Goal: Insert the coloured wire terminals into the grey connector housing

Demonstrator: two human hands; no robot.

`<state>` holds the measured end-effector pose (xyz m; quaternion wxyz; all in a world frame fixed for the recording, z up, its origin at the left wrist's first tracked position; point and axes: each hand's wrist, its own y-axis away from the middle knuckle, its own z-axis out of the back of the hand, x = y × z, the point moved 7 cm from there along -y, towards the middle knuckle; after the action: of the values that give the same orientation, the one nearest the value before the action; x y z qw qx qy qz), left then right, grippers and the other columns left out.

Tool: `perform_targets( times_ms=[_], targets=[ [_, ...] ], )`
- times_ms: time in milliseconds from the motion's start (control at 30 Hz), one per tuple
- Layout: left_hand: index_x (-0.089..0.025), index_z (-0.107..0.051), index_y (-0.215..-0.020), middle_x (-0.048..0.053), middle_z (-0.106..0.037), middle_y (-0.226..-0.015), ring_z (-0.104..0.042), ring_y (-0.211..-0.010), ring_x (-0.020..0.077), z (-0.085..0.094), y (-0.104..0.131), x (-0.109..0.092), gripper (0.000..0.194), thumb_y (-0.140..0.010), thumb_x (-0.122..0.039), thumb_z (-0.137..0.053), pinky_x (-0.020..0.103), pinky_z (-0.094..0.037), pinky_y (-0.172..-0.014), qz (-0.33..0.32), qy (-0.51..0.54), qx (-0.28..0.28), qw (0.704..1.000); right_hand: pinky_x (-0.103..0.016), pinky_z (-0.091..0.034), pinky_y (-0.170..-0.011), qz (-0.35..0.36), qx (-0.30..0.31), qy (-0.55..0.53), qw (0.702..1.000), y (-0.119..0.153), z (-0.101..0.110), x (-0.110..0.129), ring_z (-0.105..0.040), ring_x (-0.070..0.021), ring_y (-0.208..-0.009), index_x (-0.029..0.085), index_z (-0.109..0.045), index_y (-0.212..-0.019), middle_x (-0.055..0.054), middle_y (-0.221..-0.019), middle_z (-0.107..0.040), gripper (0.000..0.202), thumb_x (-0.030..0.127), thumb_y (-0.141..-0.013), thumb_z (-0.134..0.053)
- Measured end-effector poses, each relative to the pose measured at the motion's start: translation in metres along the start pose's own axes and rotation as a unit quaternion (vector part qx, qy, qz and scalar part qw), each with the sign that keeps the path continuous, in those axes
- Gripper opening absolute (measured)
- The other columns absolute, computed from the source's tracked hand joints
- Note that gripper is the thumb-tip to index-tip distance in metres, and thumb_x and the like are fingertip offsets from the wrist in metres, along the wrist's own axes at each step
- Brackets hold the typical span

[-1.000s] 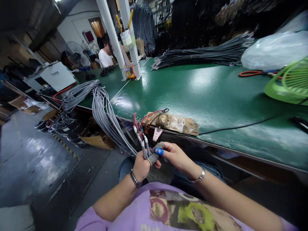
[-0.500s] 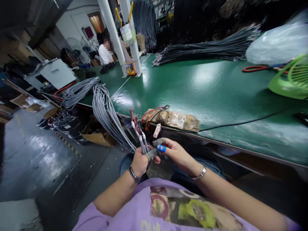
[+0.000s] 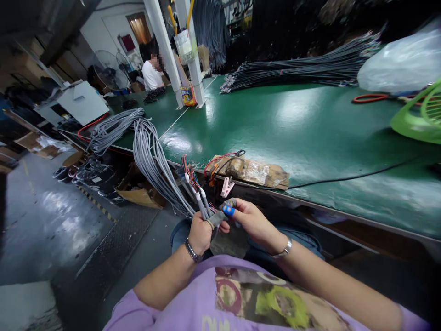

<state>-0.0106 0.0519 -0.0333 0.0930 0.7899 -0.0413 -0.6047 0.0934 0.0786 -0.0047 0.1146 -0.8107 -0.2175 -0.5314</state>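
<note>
**Cable ends held steady, pink clip now seen splayed at the tabletop edge**

Left hand closed in a grip round a small bunch of grey cables, stripped ends with coloured wires fanned upward toward the tabletop. Right hand pinched in against the same bunch from the other side, a blue fingertip cover and a grey one pressed just above the left thumb. Both hands low, in front of the lap, just below the tabletop's near edge.

Little changed over the last second: same grasp, same pinch, hands shifted only slightly. Cable ends tilted a touch more to the left than before, with the bunch sitting a little lower against the edge. Pink clip, hanging at the edge beside a taped wooden block with red and black leads, showing its legs spread more clearly now than half a second ago, though that may be only the view shifting.

Judged from this, work on the wire ends at a fingertip stage, sorting or picking single conductors rather than moving the bunch. Rest of the grey cable bundle trailing from the left hand up over the tabletop edge. Another person seated far off at the same long tabletop.
</note>
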Motion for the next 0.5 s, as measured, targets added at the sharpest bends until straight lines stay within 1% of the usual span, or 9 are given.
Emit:
perform_targets(
  times_ms=[67,167,267,333,367,400,500],
  targets=[
    [-0.012,-0.063,-0.062,0.006,-0.064,-0.05,-0.058,-0.043,0.0144,-0.001,0.0,-0.001,0.035,-0.067,-0.045,-0.072,0.027,-0.048,-0.048,0.001,-0.001,-0.001,1.0,-0.025,-0.041,-0.049,-0.003,0.006,-0.002,1.0,0.0,-0.001,-0.001,-0.05,-0.011,-0.045,0.019,-0.054,-0.069,0.003,-0.048,-0.054,0.029,0.043,-0.072,-0.07],
    [-0.012,-0.063,-0.064,0.005,-0.063,-0.049,-0.057,-0.042,0.0145,-0.005,0.002,-0.001,0.033,-0.065,-0.043,-0.074,0.027,-0.049,-0.048,0.024,-0.028,0.021,0.999,-0.025,-0.04,-0.045,-0.018,0.017,0.002,1.0,-0.001,-0.005,-0.008,-0.048,-0.0108,-0.039,0.02,-0.051,-0.07,0.005,-0.045,-0.052,0.027,0.041,-0.074,-0.067],
    [-0.012,-0.063,-0.065,0.005,-0.063,-0.049,-0.057,-0.042,0.0144,-0.007,0.002,-0.001,0.033,-0.062,-0.042,-0.075,0.028,-0.049,-0.049,0.038,-0.051,0.04,0.997,-0.024,-0.036,-0.039,-0.027,-0.007,0.011,1.0,-0.003,-0.007,-0.015,-0.045,-0.0109,-0.033,0.021,-0.047,-0.068,0.007,-0.041,-0.049,0.026,0.038,-0.072,-0.066],
    [-0.012,-0.063,-0.065,0.004,-0.063,-0.049,-0.057,-0.042,0.0145,-0.005,0.002,0.0,0.035,-0.063,-0.045,-0.074,0.028,-0.049,-0.049,0.032,-0.049,0.033,0.998,-0.024,-0.034,-0.038,-0.035,-0.025,0.003,0.999,-0.006,-0.006,-0.021,-0.044,-0.0118,-0.033,0.022,-0.046,-0.069,0.007,-0.038,-0.046,0.023,0.037,-0.073,-0.063],
    [-0.012,-0.063,-0.064,0.005,-0.063,-0.049,-0.057,-0.043,0.0146,-0.004,0.001,0.0,0.036,-0.064,-0.046,-0.073,0.028,-0.049,-0.049,0.027,-0.048,0.029,0.998,-0.024,-0.034,-0.038,-0.038,-0.045,-0.001,0.998,-0.008,-0.003,-0.022,-0.043,-0.0115,-0.033,0.022,-0.046,-0.069,0.008,-0.038,-0.045,0.021,0.037,-0.074,-0.061],
    [-0.012,-0.063,-0.064,0.005,-0.063,-0.05,-0.058,-0.043,0.0147,-0.003,0.001,0.001,0.036,-0.065,-0.047,-0.073,0.027,-0.048,-0.049,0.022,-0.049,0.027,0.998,-0.023,-0.033,-0.038,-0.036,-0.08,-0.001,0.996,-0.01,0.004,-0.023,-0.042,-0.0105,-0.034,0.022,-0.047,-0.069,0.008,-0.039,-0.044,0.019,0.035,-0.073,-0.06],
    [-0.011,-0.065,-0.063,0.005,-0.064,-0.051,-0.059,-0.045,0.0142,-0.003,0.002,0.002,0.035,-0.067,-0.045,-0.072,0.026,-0.048,-0.049,0.006,-0.054,0.042,0.998,-0.02,-0.033,-0.042,-0.018,-0.227,-0.013,0.974,-0.013,0.035,-0.02,-0.036,-0.0062,-0.042,0.02,-0.047,-0.063,0.008,-0.048,-0.043,0.02,0.029,-0.067,-0.064]
  ],
)
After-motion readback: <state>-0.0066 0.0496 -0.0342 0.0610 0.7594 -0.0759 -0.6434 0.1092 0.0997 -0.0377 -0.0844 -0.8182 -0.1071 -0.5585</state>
